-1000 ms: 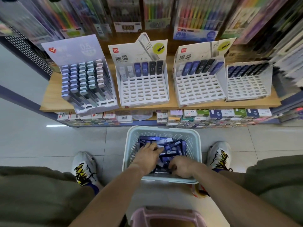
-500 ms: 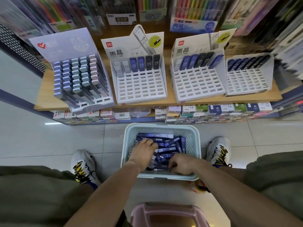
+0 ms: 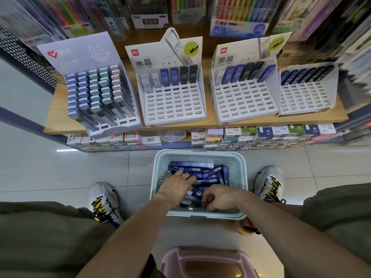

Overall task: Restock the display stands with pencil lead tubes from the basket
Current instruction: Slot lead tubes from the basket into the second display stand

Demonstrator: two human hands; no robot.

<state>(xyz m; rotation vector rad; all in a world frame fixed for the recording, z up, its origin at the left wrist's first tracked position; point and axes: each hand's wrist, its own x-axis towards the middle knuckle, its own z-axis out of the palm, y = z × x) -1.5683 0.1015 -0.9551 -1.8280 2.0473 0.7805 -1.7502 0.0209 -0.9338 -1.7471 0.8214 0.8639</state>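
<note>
A pale blue perforated basket [image 3: 198, 154] stands on the floor between my feet, filled with dark blue and grey pencil lead tubes [image 3: 200, 165]. My left hand [image 3: 176, 184] lies on the pile with its fingers spread over the tubes. My right hand [image 3: 218, 199] is at the basket's near side, fingers curled round a few tubes. On the wooden shelf [image 3: 60, 117] stand white slotted display stands: one [image 3: 174, 109] in the middle, one [image 3: 245, 105] to its right and one [image 3: 305, 99] at far right. Each has a single back row of tubes.
A fuller stand [image 3: 100, 93] with pastel-capped tubes sits at the shelf's left. Stacked small boxes [image 3: 261, 135] fill the space under the shelf. A pink plastic stool [image 3: 208, 261] is right below me. My shoes [image 3: 104, 199] [image 3: 271, 183] flank the basket.
Both hands stay in the basket and shift only slightly among the tubes. The view has tilted a little, so the shelf sits lower in frame.
</note>
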